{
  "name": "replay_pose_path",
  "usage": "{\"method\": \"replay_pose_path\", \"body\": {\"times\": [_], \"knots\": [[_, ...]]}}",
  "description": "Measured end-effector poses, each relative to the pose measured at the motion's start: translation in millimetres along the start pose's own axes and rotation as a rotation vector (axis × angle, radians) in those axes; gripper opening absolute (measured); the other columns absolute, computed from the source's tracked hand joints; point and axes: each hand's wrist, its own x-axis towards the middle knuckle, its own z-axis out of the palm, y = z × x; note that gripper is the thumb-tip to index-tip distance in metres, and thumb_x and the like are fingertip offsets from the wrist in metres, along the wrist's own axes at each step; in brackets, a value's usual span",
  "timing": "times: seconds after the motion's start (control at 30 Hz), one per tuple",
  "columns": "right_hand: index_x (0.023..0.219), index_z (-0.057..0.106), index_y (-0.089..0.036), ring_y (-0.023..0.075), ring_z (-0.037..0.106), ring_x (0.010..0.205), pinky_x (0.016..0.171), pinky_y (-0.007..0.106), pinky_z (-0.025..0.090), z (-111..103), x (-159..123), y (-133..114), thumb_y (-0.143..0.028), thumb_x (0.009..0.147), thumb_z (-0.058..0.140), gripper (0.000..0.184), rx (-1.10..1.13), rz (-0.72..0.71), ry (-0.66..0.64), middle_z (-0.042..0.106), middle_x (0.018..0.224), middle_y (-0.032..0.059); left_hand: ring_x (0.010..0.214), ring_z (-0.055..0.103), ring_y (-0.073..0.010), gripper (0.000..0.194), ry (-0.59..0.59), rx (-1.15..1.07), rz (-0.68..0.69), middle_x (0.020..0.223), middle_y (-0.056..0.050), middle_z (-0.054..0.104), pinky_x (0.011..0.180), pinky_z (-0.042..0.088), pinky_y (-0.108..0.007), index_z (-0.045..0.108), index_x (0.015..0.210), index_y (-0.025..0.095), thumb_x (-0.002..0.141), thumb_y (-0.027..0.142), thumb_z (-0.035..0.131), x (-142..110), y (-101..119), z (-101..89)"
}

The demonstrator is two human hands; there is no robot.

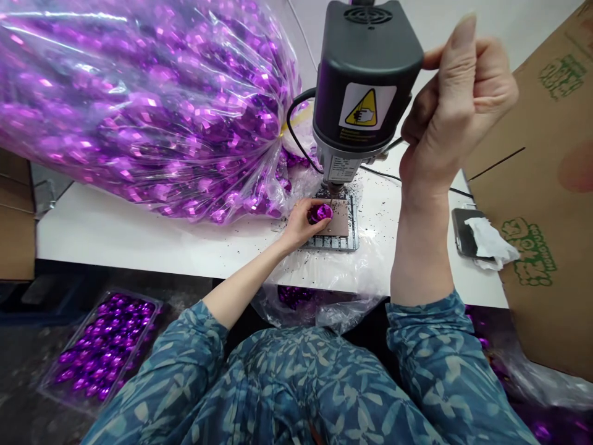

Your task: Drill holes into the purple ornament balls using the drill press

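Observation:
Beneath the spindle of a black bench drill press [365,68], my left hand [301,222] pinches a shiny purple faceted ball [322,213]. The ball rests at a brown board [340,222] on the slotted metal base [353,241], with the thin drill bit close above it. My right hand [458,105] is raised beside the motor housing, its fingers curled closed. Whatever it grips is hidden behind the fingers and the housing.
A huge clear bag of purple balls [185,123] fills the left of the white table [185,247]. Low left stands a clear tray of purple balls [104,346]. At right are a cardboard box [546,185], a phone [466,232] and crumpled tissue [491,241]. Dark shavings surround the base.

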Motion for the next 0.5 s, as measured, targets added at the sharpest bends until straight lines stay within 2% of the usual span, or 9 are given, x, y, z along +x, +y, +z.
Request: {"method": "replay_pose_path", "body": {"times": [0.1, 0.2, 0.27, 0.37, 0.5], "knots": [[0.061, 0.054, -0.018, 0.0012, 0.028, 0.033, 0.035, 0.023, 0.018, -1.4, 1.3, -0.1, -0.065, 0.06, 0.069, 0.05, -0.004, 0.023, -0.009, 0.033, 0.04, -0.0124, 0.118, 0.069, -0.0271, 0.041, 0.004, 0.045, 0.046, 0.123, -0.01, 0.074, 0.106, 0.055, -0.044, 0.068, 0.124, 0.022, 0.087, 0.023, 0.085, -0.5, 2.4, 10.0], [0.061, 0.054, -0.018, 0.0012, 0.027, 0.033, 0.034, 0.024, 0.017, -2.0, 2.3, 1.7, -0.066, 0.06, 0.07, 0.051, -0.001, 0.006, -0.007, 0.033, 0.04, -0.0125, 0.121, 0.07, -0.027, 0.053, 0.052, -0.055, -0.025, 0.13, -0.012, 0.072, 0.107, 0.056, -0.043, 0.061, 0.132, 0.021, 0.085, 0.022, 0.086, -2.9, 0.4, 22.0], [0.062, 0.054, -0.018, 0.0009, 0.027, 0.033, 0.034, 0.024, 0.017, -2.1, 2.5, 3.3, -0.067, 0.061, 0.07, 0.052, -0.006, -0.003, -0.011, 0.032, 0.04, -0.0126, 0.119, 0.07, -0.0274, 0.053, 0.084, -0.106, -0.076, 0.128, -0.012, 0.073, 0.104, 0.057, -0.043, 0.062, 0.129, 0.021, 0.084, 0.025, 0.088, -3.9, -2.2, 28.0], [0.063, 0.054, -0.018, 0.0009, 0.025, 0.033, 0.034, 0.024, 0.017, -2.6, 2.3, 5.4, -0.07, 0.062, 0.069, 0.054, -0.018, -0.028, -0.018, 0.031, 0.041, -0.0125, 0.116, 0.069, -0.0289, 0.047, 0.107, -0.131, -0.117, 0.122, -0.011, 0.074, 0.101, 0.057, -0.043, 0.067, 0.122, 0.021, 0.083, 0.031, 0.091, -3.5, -5.9, 31.6], [0.065, 0.055, -0.017, 0.0008, 0.025, 0.033, 0.034, 0.022, 0.019, -5.5, -1.0, 6.4, -0.072, 0.067, 0.067, 0.056, -0.058, -0.069, -0.021, 0.032, 0.042, -0.0129, 0.118, 0.069, -0.029, 0.049, 0.088, -0.204, -0.13, 0.124, -0.012, 0.074, 0.102, 0.057, -0.043, 0.068, 0.124, 0.021, 0.084, 0.034, 0.091, -2.5, -8.5, 30.1]]}}
